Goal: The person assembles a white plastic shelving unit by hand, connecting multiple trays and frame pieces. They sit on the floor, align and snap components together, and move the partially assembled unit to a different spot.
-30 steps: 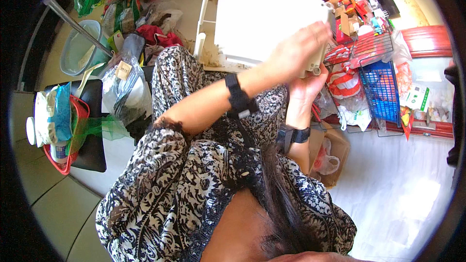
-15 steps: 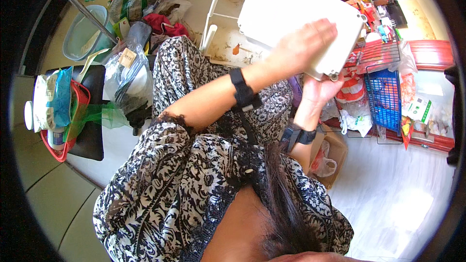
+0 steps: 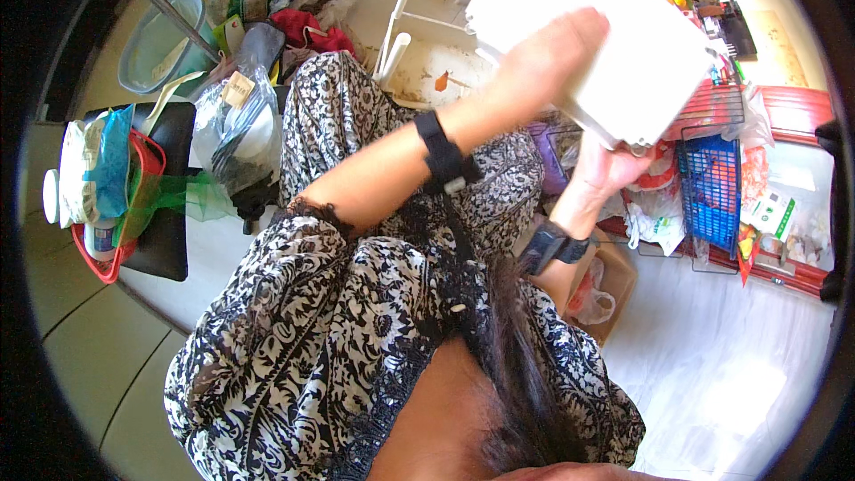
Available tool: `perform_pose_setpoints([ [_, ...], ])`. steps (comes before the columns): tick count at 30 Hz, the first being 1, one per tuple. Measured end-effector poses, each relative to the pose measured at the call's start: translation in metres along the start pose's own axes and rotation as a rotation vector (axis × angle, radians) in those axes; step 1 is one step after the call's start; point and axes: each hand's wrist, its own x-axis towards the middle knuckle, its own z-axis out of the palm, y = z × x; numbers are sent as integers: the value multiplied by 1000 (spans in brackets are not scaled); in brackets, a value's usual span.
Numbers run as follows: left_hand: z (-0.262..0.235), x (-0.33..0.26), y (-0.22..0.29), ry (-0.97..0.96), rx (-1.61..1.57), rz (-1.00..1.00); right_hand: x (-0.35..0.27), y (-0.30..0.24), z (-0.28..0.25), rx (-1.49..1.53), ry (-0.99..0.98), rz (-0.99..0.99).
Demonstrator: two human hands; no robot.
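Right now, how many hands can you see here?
2: the left hand, blurred, over the white plastic piece, and the right hand at its lower corner, some fingers hidden behind it. No other hands show.

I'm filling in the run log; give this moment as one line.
left hand: blurred, over white plastic tray; right hand: at tray's near corner; white rack: partly behind tray

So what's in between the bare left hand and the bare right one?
In the head view, a white, boxy plastic container lies between the left hand and right hand.
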Motion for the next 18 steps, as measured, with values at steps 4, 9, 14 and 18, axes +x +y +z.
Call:
perform_pose_setpoints([
  [4,-22,19,-20,141,148,-281,3,-5,2,135,8,37],
  [9,19,-6,67,54,-189,354,-2,-1,-12,-68,-53,95],
  [14,4,7,-1,-91,151,-77,-1,-16,10,60,-47,66],
  [18,-55,8,-42,17,80,-158,2,-34,41,-11,61,-160],
])
